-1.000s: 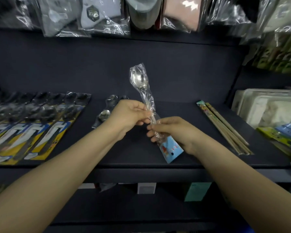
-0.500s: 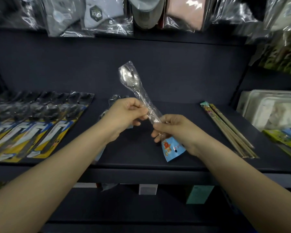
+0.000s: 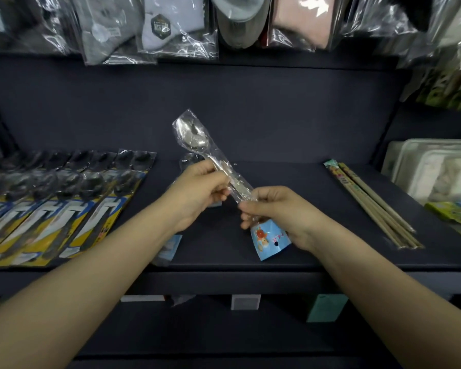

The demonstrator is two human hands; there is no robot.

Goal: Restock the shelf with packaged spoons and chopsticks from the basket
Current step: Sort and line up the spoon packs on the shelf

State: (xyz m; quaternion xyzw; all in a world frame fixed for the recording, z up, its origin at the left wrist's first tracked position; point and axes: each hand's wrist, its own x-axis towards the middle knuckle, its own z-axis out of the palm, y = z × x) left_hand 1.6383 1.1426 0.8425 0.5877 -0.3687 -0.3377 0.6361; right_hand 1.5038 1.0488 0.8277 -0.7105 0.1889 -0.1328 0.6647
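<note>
step: placing spoon | left hand (image 3: 197, 193) and right hand (image 3: 280, 214) both pinch wrapped spoon (image 3: 213, 161) above shelf (image 3: 290, 182) | done: chopsticks (image 3: 370, 203), some spoons shelved | left: this spoon; basket unseen

The spoon (image 3: 194, 137) is shiny polished metal in a clear, crinkly glossy plastic sleeve (image 3: 232, 179) with a blue printed paper header card (image 3: 270, 242). Shelf (image 3: 290, 251) looks matt dark. The chopsticks (image 3: 375, 206) look like plain matt wood.
</note>
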